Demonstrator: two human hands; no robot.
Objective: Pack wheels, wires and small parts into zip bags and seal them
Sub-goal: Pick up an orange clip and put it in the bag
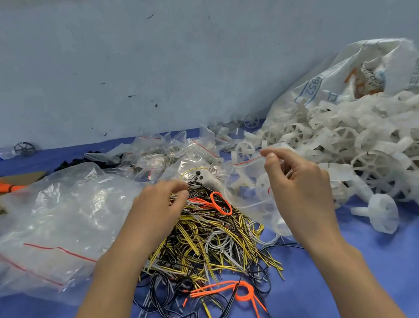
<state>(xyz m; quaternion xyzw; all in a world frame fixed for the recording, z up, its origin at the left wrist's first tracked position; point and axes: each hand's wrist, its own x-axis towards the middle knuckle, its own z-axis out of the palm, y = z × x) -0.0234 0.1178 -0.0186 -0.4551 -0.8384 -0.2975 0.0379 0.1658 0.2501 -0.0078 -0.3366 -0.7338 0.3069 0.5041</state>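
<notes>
Right hand (297,184) pinches the rim of a clear zip bag (250,180) above the wire pile (209,239); left hand (157,205) curls into the wires. Bag contents are hard to make out.

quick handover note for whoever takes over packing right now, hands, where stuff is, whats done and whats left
Left hand: fingers curled into the top of the wire pile, picking wires.
Right hand: pinches the rim of an open zip bag; white wheel parts show inside, red seal strip not closed.
White wheels lie heaped to the right, spilling from a woven sack.
Empty zip bags lie on the left; bags of small parts lie behind the wires.
Done: wheels in the held bag.
Left: add wires, likely small parts too, then seal; much loose stock remains.
</notes>
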